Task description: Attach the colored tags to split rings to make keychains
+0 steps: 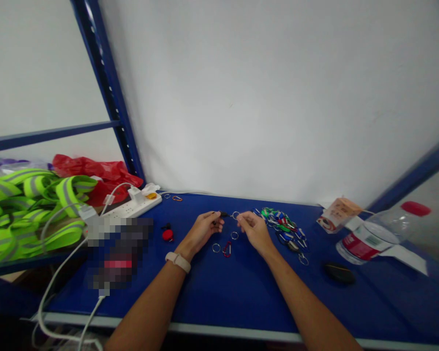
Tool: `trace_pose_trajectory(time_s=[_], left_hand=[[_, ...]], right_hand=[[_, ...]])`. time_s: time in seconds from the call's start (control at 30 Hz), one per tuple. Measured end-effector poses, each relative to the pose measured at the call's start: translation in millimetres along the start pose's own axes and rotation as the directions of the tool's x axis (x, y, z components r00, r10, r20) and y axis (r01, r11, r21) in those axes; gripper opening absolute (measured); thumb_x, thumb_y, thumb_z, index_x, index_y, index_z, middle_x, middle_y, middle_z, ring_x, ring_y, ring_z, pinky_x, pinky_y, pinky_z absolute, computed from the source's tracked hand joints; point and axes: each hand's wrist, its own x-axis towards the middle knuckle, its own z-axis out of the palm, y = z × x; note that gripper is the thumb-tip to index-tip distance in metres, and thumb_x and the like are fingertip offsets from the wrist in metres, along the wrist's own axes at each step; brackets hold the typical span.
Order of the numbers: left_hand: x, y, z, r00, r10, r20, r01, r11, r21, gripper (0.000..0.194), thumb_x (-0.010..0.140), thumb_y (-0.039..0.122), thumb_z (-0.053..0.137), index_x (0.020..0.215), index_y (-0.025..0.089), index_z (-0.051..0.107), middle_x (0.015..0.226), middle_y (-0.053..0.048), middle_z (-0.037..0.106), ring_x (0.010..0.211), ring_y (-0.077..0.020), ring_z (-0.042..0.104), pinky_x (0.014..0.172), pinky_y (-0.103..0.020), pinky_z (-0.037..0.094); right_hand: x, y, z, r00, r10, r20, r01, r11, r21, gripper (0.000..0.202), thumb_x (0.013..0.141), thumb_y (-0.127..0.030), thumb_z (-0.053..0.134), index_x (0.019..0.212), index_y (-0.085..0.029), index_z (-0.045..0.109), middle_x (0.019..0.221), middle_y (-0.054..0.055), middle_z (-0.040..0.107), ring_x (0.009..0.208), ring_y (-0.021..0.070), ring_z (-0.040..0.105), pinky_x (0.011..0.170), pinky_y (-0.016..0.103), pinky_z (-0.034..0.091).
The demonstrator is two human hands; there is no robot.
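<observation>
l hand grips blk clip, r hand pinches ring; bottle label unreadable, prob.

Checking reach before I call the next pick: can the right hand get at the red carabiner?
Probably yes: the red carabiner lies uncovered on the blue tabletop near the right hand, with only a loose ring lying flat between them. That hand seems busy pinching a metal ring, though.

Pale plain wall | blue metal shelf frame, left | blue tabletop, pale front edge
</observation>
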Motion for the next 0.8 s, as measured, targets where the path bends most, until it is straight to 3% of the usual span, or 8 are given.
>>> trace_pose_trajectory(time_s=[0.23, 0.37, 0.57, 0.7, 0.8], left_hand=[[1.2, -4.1, -2.5, 0.997, 0.070, -0.026, -0.064, 0.978, 0.197, 0.038, 0.073, 0.040, 0.076, 0.095, 0.009, 0.071, 0.079, -0.006, 0.067, 0.064, -0.0092, 0.057, 0.063, -0.023, 0.047], [3.0, -3.9, -6.7, 0.980, 0.151, -0.128, -0.118, 0.965, 0.234, 0.030, 0.074, 0.031, 0.075, 0.094, 0.009, 0.072, 0.079, -0.007, 0.070, 0.062, -0.0100, 0.059, 0.063, -0.024, 0.049], [3.2, -1.3, -6.8, 0.953, 0.146, -0.266, -0.114, 0.985, 0.133, 0.021, 0.081, 0.024, 0.068, 0.095, 0.009, 0.070, 0.082, -0.011, 0.071, 0.069, -0.0140, 0.066, 0.070, -0.027, 0.054], [0.7, 3.1, -2.0, 0.964, 0.067, -0.256, -0.065, 0.998, 0.016, 0.023, 0.088, 0.022, 0.059, 0.106, 0.010, 0.064, 0.097, -0.016, 0.071, 0.086, -0.0213, 0.070, 0.077, -0.034, 0.057], [-0.3, 6.8, -0.1, 0.968, 0.057, -0.245, -0.076, 0.995, -0.071, 0.024, 0.091, 0.024, 0.056, 0.111, 0.012, 0.060, 0.101, -0.017, 0.070, 0.089, -0.0236, 0.070, 0.079, -0.039, 0.058]], right_hand=[[4.1, 4.8, -3.8, 0.997, 0.029, -0.068, -0.027, 0.999, 0.034, 0.040, 0.076, -0.058, 0.064, 0.079, -0.018, 0.060, 0.064, 0.001, 0.059, 0.052, 0.0128, 0.051, 0.050, 0.026, 0.040], [8.5, 7.0, -8.9, 0.988, 0.018, -0.154, -0.010, 0.999, 0.048, 0.042, 0.075, -0.060, 0.063, 0.077, -0.018, 0.059, 0.063, 0.001, 0.058, 0.054, 0.0141, 0.052, 0.051, 0.027, 0.042], [9.2, 5.7, -9.4, 0.969, -0.033, -0.245, 0.053, 0.996, 0.074, 0.044, 0.076, -0.062, 0.063, 0.078, -0.018, 0.058, 0.065, 0.000, 0.058, 0.056, 0.0132, 0.052, 0.052, 0.025, 0.042], [7.0, 1.0, -7.9, 0.982, -0.043, -0.186, 0.062, 0.993, 0.098, 0.041, 0.078, -0.058, 0.064, 0.083, -0.017, 0.060, 0.069, 0.001, 0.061, 0.058, 0.0130, 0.054, 0.053, 0.025, 0.042], [6.7, -2.7, -10.2, 0.964, -0.075, -0.254, 0.109, 0.986, 0.123, 0.036, 0.081, -0.054, 0.062, 0.088, -0.018, 0.059, 0.072, 0.001, 0.062, 0.058, 0.0125, 0.054, 0.053, 0.024, 0.042]])
